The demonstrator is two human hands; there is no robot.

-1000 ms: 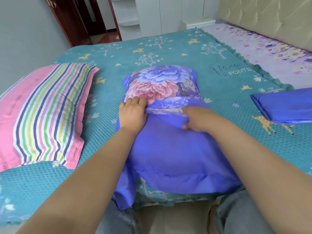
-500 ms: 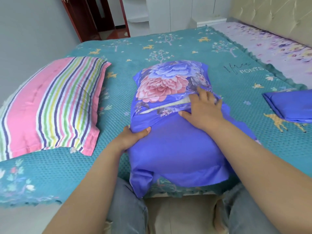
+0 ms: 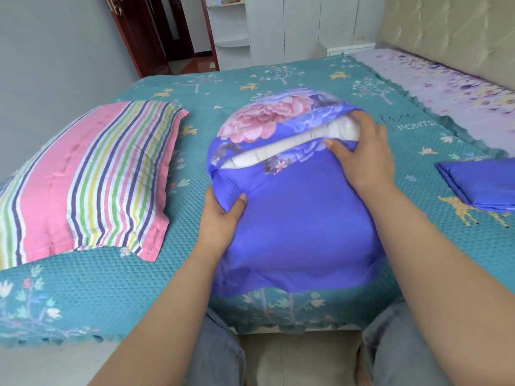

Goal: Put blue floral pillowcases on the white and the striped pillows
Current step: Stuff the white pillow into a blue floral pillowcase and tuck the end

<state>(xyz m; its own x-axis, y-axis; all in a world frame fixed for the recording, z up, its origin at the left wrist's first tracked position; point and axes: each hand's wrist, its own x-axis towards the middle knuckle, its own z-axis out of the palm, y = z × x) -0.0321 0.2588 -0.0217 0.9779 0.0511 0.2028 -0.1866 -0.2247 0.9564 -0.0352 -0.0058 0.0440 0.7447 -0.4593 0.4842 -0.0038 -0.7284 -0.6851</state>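
Left hand pinches the pillowcase edge at 9 o'clock; right hand grips its opening over the white pillow; striped pillow sits further toward 9 o'clock on the bed.

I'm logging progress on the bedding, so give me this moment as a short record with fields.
white pillow: inside floral pillowcase, showing through the opening
left hand: grips pillowcase's left side
right hand: holds opening's edge
striped pillow: bare, left on the bed
folded blue pillowcase: lying at right
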